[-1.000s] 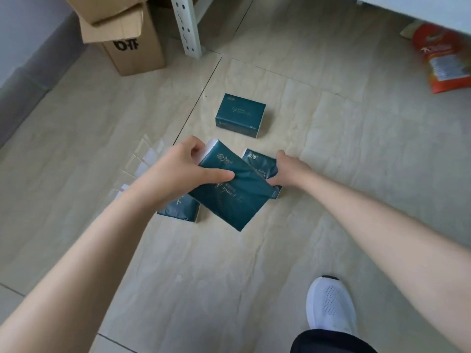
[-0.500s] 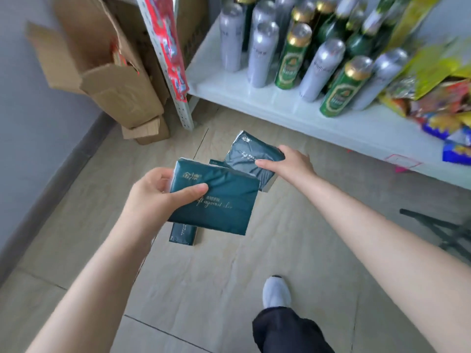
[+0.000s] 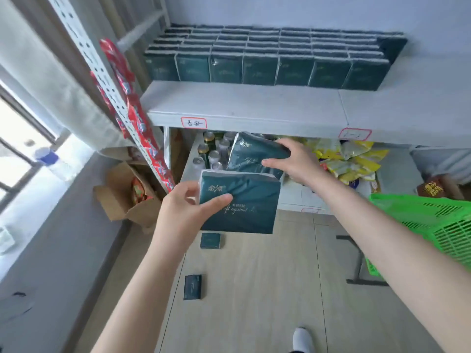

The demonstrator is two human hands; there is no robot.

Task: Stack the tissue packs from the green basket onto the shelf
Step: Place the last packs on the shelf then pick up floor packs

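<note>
My left hand grips a dark teal tissue pack by its left edge, thumb across the front. My right hand holds a second teal tissue pack a little higher and further forward. Both packs are in the air below the front edge of the white shelf. Several rows of the same tissue packs stand at the back of that shelf. Two more teal packs lie on the floor, one below my left hand and one nearer me. The green basket shows at the right edge.
A lower shelf holds cans and yellow snack bags. A perforated white upright with red packets hanging on it stands at the left. An open cardboard box sits on the floor by the wall. My white shoe is at the bottom.
I have risen from the floor and the view has tilted up to the tissue shelf. Both hands have lifted their packs up toward the shelf's front edge. The green basket has come into view.
</note>
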